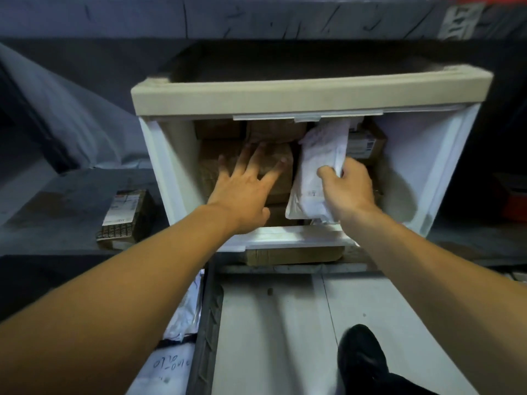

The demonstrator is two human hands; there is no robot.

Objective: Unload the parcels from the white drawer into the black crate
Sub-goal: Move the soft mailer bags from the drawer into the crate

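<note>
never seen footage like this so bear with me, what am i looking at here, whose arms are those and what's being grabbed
There is no machine here. One camera sits on a person's head and looks down at their own two arms. They reach into an open white drawer packed with parcels. The right hand grips a white plastic mailer. The left hand is spread, fingers straight, over a brown parcel. At the lower left is the edge of the black crate, with white bags already in it. A dark shoe stands on the floor.
</note>
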